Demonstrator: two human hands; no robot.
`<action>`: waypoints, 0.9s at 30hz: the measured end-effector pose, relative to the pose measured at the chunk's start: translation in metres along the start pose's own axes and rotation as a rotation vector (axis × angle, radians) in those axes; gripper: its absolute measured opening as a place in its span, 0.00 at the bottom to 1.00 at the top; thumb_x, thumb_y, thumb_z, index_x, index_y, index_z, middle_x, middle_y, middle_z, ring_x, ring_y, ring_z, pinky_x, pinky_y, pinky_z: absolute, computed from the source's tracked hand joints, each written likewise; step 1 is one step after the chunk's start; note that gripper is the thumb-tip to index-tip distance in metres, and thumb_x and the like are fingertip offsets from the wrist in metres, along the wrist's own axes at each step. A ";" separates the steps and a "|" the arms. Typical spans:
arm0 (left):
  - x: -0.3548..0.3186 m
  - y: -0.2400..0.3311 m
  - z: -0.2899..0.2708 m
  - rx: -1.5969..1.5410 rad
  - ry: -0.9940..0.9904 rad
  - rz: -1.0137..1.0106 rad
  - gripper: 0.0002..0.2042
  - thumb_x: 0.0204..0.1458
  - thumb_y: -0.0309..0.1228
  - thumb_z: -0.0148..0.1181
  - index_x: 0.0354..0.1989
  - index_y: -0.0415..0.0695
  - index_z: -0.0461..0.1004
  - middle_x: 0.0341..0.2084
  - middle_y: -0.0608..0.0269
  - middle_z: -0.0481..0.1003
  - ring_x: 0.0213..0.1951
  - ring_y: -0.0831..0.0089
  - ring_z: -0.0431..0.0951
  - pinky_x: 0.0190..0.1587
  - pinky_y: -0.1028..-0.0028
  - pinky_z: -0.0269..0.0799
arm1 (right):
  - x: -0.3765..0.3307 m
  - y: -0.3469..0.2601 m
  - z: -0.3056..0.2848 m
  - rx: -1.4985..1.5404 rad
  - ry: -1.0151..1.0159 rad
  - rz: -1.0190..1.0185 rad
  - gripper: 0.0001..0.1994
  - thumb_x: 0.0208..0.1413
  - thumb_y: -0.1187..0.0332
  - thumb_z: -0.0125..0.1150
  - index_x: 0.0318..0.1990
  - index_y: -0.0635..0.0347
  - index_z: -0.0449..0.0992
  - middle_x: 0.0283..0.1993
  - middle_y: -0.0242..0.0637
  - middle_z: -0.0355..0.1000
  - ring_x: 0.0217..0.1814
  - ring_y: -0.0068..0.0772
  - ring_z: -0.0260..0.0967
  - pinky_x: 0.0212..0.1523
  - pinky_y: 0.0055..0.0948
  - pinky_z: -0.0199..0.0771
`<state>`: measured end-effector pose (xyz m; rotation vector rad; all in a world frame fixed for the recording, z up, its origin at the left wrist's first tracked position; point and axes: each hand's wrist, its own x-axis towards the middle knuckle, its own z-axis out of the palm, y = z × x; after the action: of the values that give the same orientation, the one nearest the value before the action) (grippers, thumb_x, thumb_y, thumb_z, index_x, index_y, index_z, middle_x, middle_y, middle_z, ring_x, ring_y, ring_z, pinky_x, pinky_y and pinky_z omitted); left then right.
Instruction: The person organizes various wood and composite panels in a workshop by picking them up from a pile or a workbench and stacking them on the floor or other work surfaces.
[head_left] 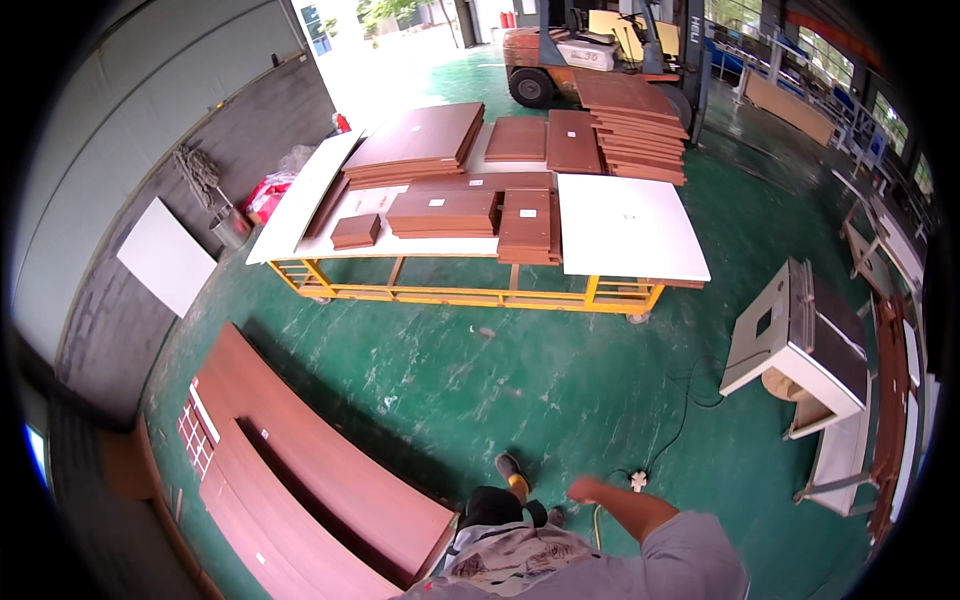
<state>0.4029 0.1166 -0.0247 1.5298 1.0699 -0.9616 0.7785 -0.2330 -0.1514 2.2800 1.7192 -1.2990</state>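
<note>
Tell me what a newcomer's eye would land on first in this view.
Probably the yellow cart in the upper middle, loaded with stacks of brown boards and with a bright white board at its right end. Next come the long brown panels across the lower left, standing out against the green floor. Behind the cart, near the top edge, the orange forklift also catches attention.

From my end, there's room for the right hand (583, 489) to pass forward over the green floor (560, 385); on the far side the yellow cart (440, 293) and its stacked boards (443, 212) block the way; to the left, long brown panels (320, 450) do; to the right I'd meet a white socket (638, 481), then the machine stand (765, 335).
</note>
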 end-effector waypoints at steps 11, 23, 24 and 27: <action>0.160 0.216 -0.215 -0.281 0.203 0.427 0.18 0.55 0.42 0.52 0.42 0.40 0.77 0.31 0.61 0.79 0.30 0.72 0.79 0.35 0.70 0.74 | -0.010 0.092 -0.096 0.692 0.286 0.485 0.07 0.50 0.65 0.55 0.33 0.57 0.75 0.33 0.44 0.73 0.39 0.45 0.73 0.36 0.44 0.72; 0.222 0.266 -0.340 -0.265 0.473 0.192 0.17 0.53 0.44 0.50 0.37 0.44 0.79 0.33 0.51 0.79 0.37 0.57 0.78 0.42 0.59 0.73 | 0.273 0.140 -0.425 0.439 0.641 0.236 0.18 0.59 0.60 0.51 0.45 0.67 0.76 0.41 0.51 0.75 0.43 0.51 0.71 0.47 0.41 0.70; 0.229 0.227 -0.311 -0.135 0.523 0.103 0.17 0.55 0.43 0.48 0.36 0.44 0.79 0.35 0.51 0.79 0.39 0.54 0.78 0.43 0.57 0.73 | 0.284 0.082 -0.503 0.432 0.591 0.117 0.18 0.61 0.61 0.49 0.48 0.68 0.75 0.45 0.51 0.75 0.47 0.48 0.71 0.50 0.39 0.69; 0.209 0.108 -0.260 0.581 0.285 0.141 0.16 0.58 0.39 0.45 0.34 0.42 0.78 0.33 0.55 0.78 0.38 0.59 0.80 0.37 0.62 0.76 | 0.349 -0.013 -0.640 0.647 0.501 -0.080 0.18 0.64 0.67 0.44 0.54 0.73 0.69 0.53 0.52 0.70 0.56 0.45 0.68 0.58 0.35 0.65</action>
<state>0.5831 0.3930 -0.1422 2.2411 0.8968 -1.0289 1.1713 0.3422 0.0639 3.1519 1.6936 -1.5829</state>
